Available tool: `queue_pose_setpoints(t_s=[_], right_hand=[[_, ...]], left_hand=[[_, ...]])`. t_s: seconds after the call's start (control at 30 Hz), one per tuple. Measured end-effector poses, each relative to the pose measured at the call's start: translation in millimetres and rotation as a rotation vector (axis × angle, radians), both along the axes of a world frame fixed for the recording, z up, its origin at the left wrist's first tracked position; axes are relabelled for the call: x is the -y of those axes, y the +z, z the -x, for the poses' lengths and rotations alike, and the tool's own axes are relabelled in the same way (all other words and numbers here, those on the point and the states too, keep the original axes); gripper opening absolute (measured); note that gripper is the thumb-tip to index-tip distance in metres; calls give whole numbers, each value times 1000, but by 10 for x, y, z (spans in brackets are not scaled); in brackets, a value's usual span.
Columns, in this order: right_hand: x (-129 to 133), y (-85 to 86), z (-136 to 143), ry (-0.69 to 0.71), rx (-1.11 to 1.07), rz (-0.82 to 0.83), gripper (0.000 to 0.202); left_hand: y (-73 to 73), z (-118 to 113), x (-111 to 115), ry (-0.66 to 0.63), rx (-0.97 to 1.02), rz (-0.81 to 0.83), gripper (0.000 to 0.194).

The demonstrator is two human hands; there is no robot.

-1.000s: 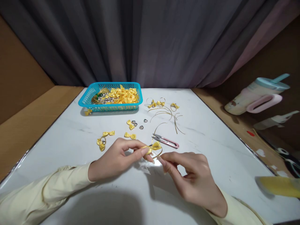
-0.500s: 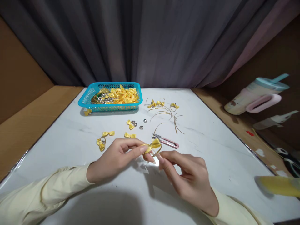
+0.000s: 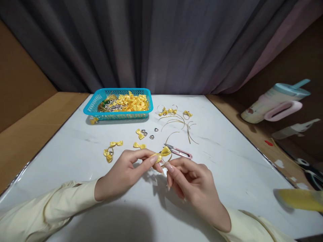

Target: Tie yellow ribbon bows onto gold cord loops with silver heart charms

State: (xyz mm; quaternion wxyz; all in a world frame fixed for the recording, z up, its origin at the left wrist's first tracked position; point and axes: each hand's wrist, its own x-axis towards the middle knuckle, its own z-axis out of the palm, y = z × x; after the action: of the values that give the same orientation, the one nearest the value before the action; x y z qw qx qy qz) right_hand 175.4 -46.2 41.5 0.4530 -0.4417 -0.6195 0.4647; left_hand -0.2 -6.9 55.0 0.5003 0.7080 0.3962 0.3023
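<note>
Well left of the pink-handled snips (image 3: 179,152), a ringed bow (image 3: 108,155) is lying on the marbled table (image 3: 222,141). Beyond it, a blue basket (image 3: 121,114) is holding a bow heap (image 3: 135,102). Closer to the snips on that side, loose bows (image 3: 139,145) and silver beads (image 3: 151,137) are resting.

Just left of the snips, toward the person, the left hand (image 3: 131,166) is pinching a yellow bow (image 3: 165,152) between thumb and forefinger; the bow is tilting, right end raised. The right hand (image 3: 195,176), on the person's side of the snips, is pressing thumb and forefinger together, seemingly on a gold cord (image 3: 171,156) that is curving from the bow. Over the last second this hand has been closing in on the bow and less of the loop is showing, so the work seems to be tightening around the bow's middle.

Cord strands (image 3: 188,131) are lying beyond the snips; far right of them, a tumbler (image 3: 264,95) is standing.

The fingertips are hiding the cord's end, and I cannot tell whether a bead is sitting on this bow. A blurred yellow object (image 3: 300,199), far right of the snips, is running out of view.
</note>
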Motion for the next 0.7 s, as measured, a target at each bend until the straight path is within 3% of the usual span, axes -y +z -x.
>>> queue_pose_setpoints(t_s=[0.57,0.7], right_hand=[[-10,-35,24,14,-94,128,22],[-28,-41,-2,22,-60,69,20]], left_hand=[[-30,11,25,-21,-113,-118,25],[-17,8,5,-39,-132,-141,26]])
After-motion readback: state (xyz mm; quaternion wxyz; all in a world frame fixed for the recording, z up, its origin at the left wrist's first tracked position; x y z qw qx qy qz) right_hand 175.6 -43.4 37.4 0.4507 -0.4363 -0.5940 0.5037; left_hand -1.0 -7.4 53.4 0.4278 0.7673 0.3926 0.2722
